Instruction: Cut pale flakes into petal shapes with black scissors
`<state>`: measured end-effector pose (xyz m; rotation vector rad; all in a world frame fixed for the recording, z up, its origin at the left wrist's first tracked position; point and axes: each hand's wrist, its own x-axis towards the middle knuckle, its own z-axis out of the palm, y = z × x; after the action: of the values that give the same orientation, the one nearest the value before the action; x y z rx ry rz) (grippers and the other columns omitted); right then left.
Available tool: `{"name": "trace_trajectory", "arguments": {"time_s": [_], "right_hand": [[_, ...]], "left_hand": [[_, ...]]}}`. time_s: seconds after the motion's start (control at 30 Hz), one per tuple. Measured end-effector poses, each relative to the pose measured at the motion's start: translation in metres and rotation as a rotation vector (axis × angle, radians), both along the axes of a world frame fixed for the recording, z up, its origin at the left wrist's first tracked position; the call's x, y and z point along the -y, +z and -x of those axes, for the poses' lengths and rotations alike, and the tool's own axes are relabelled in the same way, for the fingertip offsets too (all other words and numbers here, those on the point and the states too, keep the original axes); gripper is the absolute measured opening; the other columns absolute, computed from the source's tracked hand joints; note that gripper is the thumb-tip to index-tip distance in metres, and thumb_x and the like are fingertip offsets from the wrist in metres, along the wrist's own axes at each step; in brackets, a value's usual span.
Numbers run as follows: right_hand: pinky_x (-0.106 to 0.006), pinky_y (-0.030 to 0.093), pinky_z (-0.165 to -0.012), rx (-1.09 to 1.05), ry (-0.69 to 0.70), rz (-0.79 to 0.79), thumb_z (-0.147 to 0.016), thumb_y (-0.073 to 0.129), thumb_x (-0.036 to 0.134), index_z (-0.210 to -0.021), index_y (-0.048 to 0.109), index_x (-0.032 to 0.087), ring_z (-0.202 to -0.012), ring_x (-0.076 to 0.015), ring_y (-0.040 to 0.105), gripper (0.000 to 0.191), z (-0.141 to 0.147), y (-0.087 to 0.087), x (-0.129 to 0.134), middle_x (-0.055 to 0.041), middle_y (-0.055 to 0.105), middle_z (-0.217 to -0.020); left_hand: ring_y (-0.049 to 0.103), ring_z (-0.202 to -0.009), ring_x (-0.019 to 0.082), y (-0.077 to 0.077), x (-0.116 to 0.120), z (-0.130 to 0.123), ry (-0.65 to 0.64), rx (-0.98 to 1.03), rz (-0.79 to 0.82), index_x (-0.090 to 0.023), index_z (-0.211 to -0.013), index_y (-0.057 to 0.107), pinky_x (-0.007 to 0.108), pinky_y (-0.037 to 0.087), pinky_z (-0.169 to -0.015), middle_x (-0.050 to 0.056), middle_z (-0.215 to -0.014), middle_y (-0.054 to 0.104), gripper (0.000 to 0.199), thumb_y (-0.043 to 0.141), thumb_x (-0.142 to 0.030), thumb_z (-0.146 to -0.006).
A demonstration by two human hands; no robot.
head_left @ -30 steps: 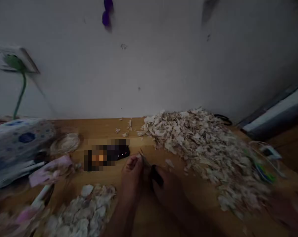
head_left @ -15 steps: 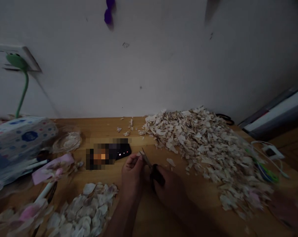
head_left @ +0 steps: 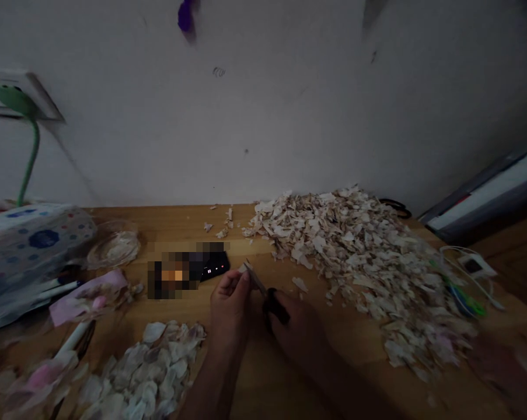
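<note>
My left hand (head_left: pixel 228 300) is closed in a pinch, with a small pale, thin flake (head_left: pixel 242 268) at its fingertips. In my right hand (head_left: pixel 297 329) are black-handled scissors (head_left: pixel 257 282), the fingers wrapped round the handles. Their blades point up and left, close together, with the tips right at the flake. To the lower left of my left hand lies a pile of rounded, whitish, petal-like pieces (head_left: pixel 152 373). Beyond my right hand spreads a larger heap of ragged, pale scraps (head_left: pixel 333 233). One loose scrap (head_left: pixel 299 284) lies just above that hand.
Left of centre lies a phone (head_left: pixel 217 266) with a lit screen, partly pixelated. A clear round dish (head_left: pixel 115 245), a pink paper (head_left: pixel 91 296) and a dotted tissue pack (head_left: pixel 36 230) are at left. A white device with a cable (head_left: pixel 480 265) sits at right. The wall (head_left: pixel 290 116) rises behind.
The scissor blades, slightly apart before, now look nearly together at the flake. The whole view has shifted a little, so things appear slightly further left and up.
</note>
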<state>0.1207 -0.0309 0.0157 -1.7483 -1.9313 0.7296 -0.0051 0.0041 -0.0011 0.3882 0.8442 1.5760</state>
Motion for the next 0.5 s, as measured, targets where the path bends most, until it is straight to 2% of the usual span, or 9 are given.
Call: {"name": "trace_trajectory", "arguments": {"time_s": [0.5], "right_hand": [[-0.033, 0.046, -0.072, 0.012, -0.008, -0.014, -0.077, 0.051, 0.025, -0.096, 0.063, 0.021, -0.082, -0.0243, 0.066, 0.023, -0.0019, -0.0019, -0.0011, -0.0074, 0.072, -0.090]], "left_hand": [[0.061, -0.062, 0.009, 0.0002, 0.0025, 0.0015, -0.059, -0.139, 0.000, -0.017, -0.075, 0.064, 0.018, 0.047, -0.062, -0.002, -0.068, 0.068, 0.023, 0.078, -0.033, -0.068]]}}
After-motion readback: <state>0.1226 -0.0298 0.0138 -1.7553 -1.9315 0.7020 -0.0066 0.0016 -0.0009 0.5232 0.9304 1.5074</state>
